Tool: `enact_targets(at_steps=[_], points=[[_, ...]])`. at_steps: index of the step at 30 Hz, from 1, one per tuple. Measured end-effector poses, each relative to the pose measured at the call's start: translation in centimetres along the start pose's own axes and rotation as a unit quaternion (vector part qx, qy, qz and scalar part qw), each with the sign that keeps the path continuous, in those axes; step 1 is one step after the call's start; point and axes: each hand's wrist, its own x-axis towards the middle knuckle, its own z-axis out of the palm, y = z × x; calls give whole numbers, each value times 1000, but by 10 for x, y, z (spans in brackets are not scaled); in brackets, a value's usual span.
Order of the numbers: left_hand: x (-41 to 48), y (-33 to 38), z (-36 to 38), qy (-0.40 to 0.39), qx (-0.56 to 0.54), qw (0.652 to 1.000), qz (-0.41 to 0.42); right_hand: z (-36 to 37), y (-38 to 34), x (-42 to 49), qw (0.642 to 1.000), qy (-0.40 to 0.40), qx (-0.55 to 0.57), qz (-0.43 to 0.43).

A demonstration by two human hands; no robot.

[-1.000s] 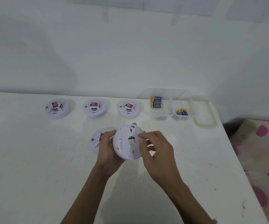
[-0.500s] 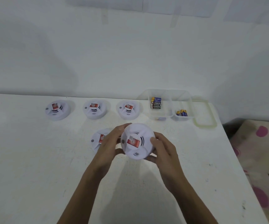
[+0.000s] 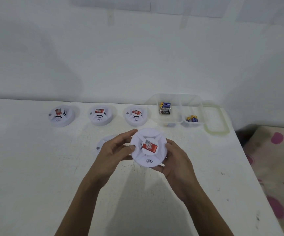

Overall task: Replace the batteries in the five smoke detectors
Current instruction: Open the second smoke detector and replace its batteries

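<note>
Both hands, the left hand (image 3: pixel 114 149) and the right hand (image 3: pixel 175 159), gripped a smoke detector (image 3: pixel 149 148) above the table (image 3: pixel 35 184), now turned face-up after showing its back a second earlier, suggesting its battery swap was finished; four other detectors sat nearby.

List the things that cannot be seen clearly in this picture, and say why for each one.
- Fifth smoke detector, head view: mostly hidden behind the left hand.
- Held smoke detector: its back and battery bay face away from the camera.
- Right hand: fingertips hidden behind the detector.
- Loose batteries in the clear container: too small to count or read.
- Small item near the container's front wall: blurred.
</note>
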Motion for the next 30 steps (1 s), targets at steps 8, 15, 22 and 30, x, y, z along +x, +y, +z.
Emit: enact_targets(at_steps=[8, 15, 22, 30], points=[[-1, -4, -1, 15, 6, 1000, 0, 4, -7, -15, 998, -10, -48, -33], [0, -5, -3, 10, 23, 1000, -2, 4, -7, -14, 998, -8, -50, -34], [-2, -7, -5, 3, 25, 1000, 0, 4, -7, -14, 999, -12, -41, -28], [-1, -10, -6, 4, 34, 999, -4, 4, -6, -14, 999, -15, -33, -25]])
